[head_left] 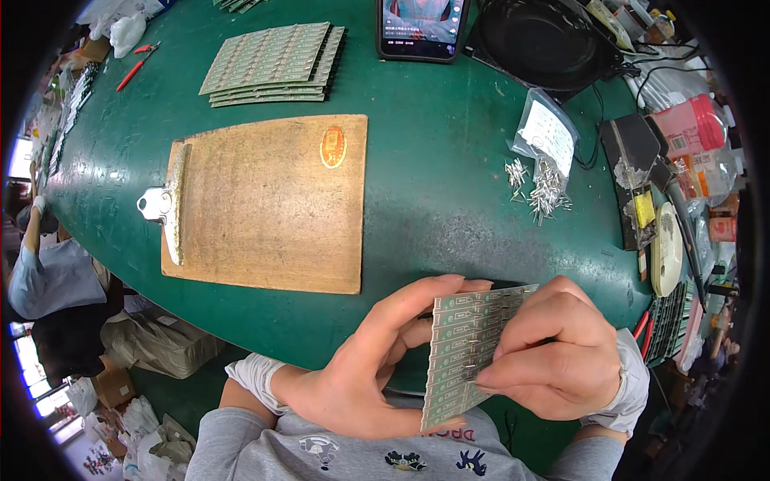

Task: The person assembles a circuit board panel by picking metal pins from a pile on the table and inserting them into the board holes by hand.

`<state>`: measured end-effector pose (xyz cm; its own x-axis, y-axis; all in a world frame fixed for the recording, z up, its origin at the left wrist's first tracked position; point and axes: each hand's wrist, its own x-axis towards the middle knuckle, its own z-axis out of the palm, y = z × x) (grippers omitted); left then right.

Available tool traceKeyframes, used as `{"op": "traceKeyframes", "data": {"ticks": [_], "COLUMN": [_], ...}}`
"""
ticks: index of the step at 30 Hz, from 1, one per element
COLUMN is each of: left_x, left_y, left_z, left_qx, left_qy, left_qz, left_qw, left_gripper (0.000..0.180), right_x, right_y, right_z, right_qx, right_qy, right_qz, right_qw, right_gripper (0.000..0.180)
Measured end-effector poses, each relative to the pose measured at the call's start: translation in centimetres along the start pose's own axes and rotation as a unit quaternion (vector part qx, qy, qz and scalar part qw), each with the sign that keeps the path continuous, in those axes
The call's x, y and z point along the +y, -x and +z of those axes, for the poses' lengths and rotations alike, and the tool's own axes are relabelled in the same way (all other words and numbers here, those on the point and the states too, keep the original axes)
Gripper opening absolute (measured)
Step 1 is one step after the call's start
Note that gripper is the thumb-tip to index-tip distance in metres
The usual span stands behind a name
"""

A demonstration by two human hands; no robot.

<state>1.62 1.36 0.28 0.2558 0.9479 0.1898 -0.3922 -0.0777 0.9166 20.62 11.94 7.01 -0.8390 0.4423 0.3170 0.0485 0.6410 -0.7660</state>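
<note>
My left hand (349,381) grips a green circuit board panel (453,353) by its edges and keeps it tilted upright near the table's front edge. Rows of repeated small boards run across the panel, and a few thin metal pins stand out from its middle. My right hand (565,353) is closed in a pinch against the panel's face. Whatever lies between its fingertips is too small to make out. Farther off, a pile of small metal pins (548,194) spills from a clear plastic bag (547,132) on the green table.
A wooden clipboard (269,208) lies left of centre, with stacked circuit panels (269,64) behind it. A phone (419,32) and a black pan (541,40) are at the back. Red-handled cutters (136,68) lie far left. A yellow sponge (644,208) is at right. Another person (60,276) sits at left.
</note>
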Motion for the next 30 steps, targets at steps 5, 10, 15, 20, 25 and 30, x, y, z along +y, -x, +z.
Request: {"op": "traceKeyframes", "data": {"ticks": [5, 10, 15, 20, 25, 30], "left_x": [0.1, 0.1, 0.4, 0.4, 0.2, 0.1], "left_y": [0.2, 0.1, 0.2, 0.1, 0.0, -0.3], "left_z": [0.1, 0.2, 0.2, 0.1, -0.1, 0.0], "left_qx": [0.006, 0.013, 0.016, 0.012, 0.004, 0.005], "left_qy": [-0.001, 0.012, -0.004, -0.017, -0.030, -0.002], "left_qz": [0.001, 0.001, 0.003, 0.002, 0.022, 0.016], "left_qw": [1.000, 1.000, 1.000, 1.000, 0.999, 1.000], "left_gripper": [0.120, 0.119, 0.119, 0.119, 0.120, 0.119], "right_x": [0.3, 0.5, 0.6, 0.8, 0.8, 1.2], "right_y": [0.2, 0.5, 0.5, 0.7, 0.6, 0.6], "right_z": [0.7, 0.9, 1.3, 1.3, 1.1, 1.2], "right_qx": [-0.007, 0.001, 0.016, 0.021, 0.015, 0.022], "right_qy": [-0.016, -0.008, -0.006, -0.007, -0.012, -0.006], "right_qz": [-0.014, -0.030, -0.049, -0.053, -0.054, -0.073], "right_qw": [1.000, 1.000, 0.999, 0.998, 0.998, 0.997], "right_gripper": [0.026, 0.027, 0.027, 0.027, 0.027, 0.026]}}
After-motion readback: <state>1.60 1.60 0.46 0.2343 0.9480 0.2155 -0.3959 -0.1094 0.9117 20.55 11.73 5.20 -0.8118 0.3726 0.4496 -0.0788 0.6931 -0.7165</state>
